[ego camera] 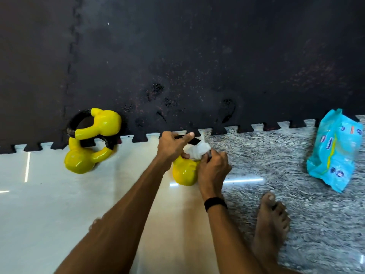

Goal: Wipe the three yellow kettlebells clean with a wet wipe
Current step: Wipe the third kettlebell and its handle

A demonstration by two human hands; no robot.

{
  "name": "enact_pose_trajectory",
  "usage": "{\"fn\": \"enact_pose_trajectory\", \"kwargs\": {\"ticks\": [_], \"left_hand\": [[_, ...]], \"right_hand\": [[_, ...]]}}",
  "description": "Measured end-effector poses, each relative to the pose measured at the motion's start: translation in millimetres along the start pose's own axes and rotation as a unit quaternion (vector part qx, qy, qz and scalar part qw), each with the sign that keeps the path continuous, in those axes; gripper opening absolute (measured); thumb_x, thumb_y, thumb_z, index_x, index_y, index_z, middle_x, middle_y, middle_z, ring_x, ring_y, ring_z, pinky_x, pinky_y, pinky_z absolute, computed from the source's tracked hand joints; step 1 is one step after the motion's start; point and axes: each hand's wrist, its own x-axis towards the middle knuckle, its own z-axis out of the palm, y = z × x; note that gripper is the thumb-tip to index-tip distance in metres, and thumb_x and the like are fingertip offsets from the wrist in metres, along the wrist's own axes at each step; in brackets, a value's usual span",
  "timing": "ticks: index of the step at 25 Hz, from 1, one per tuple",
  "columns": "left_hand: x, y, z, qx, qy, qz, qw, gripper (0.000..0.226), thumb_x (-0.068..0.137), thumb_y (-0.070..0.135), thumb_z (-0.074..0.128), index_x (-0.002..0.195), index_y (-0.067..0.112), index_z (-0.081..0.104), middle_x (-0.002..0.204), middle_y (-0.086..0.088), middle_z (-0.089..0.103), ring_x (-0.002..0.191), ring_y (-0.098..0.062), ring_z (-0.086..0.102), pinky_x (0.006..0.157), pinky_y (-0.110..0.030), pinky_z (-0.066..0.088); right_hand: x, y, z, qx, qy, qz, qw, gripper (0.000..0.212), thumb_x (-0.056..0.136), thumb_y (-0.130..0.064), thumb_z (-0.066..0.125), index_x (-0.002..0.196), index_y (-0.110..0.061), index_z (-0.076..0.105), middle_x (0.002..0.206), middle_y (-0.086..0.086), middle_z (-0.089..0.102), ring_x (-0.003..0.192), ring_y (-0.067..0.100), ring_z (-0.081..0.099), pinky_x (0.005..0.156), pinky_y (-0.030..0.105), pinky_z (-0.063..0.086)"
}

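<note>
Now the left hand grips the kettlebell handle while the right hand pinches the wipe against it.

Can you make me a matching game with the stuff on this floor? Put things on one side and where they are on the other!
Things:
1. wet wipe
2. wipes pack
3. two kettlebells
4. black band

Places:
A. on the right wrist
B. lying together on the left
C. on the speckled floor, far right
D. between the hands, on the third kettlebell

Pairs: 1-D, 2-C, 3-B, 4-A
</note>
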Motion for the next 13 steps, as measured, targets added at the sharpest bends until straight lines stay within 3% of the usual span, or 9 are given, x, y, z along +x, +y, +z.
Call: {"fn": "enact_pose_trajectory", "kwargs": {"ticks": [2, 6, 9, 13], "left_hand": [[-5, -12, 7, -0.039, 0.055, 0.001, 0.998, 0.030, 0.083, 0.034, 0.074, 0.082, 0.005, 0.076, 0.069, -0.006, 0.074, 0.039, -0.020, 0.057, 0.051, -0.032, 0.054], [-22, -33, 5, -0.184, 0.157, -0.071, 0.968, 0.034, 0.083, 0.023, 0.075, 0.059, 0.003, 0.061, 0.038, 0.001, 0.055, 0.027, -0.011, 0.049, 0.035, -0.019, 0.044], [-27, -31, 4, -0.269, 0.198, -0.080, 0.939, 0.036, 0.084, 0.019, 0.074, 0.059, 0.001, 0.056, 0.046, -0.002, 0.058, 0.025, -0.009, 0.045, 0.033, -0.021, 0.046], [-19, -25, 2, -0.294, 0.218, -0.070, 0.928, 0.035, 0.078, 0.023, 0.080, 0.059, 0.002, 0.058, 0.063, -0.011, 0.062, 0.027, -0.010, 0.044, 0.035, -0.024, 0.047]], "right_hand": [[-18, -6, 3, 0.007, 0.014, 0.062, 0.998, 0.016, 0.087, -0.014, 0.059, 0.094, -0.002, 0.067, 0.096, 0.019, 0.058, 0.091, 0.041, 0.055, 0.085, 0.045, 0.037], [-33, -8, 4, 0.050, 0.013, 0.100, 0.994, 0.020, 0.087, -0.017, 0.061, 0.080, 0.001, 0.067, 0.086, 0.025, 0.062, 0.083, 0.041, 0.057, 0.078, 0.046, 0.044], [1, -14, 8, 0.080, -0.023, 0.034, 0.996, 0.025, 0.085, -0.017, 0.060, 0.063, -0.008, 0.057, 0.072, 0.020, 0.062, 0.071, 0.037, 0.057, 0.065, 0.042, 0.044], [-9, -13, 0, 0.082, -0.019, 0.016, 0.996, 0.023, 0.084, -0.011, 0.061, 0.062, -0.003, 0.059, 0.067, 0.019, 0.061, 0.062, 0.031, 0.050, 0.059, 0.034, 0.033]]}}
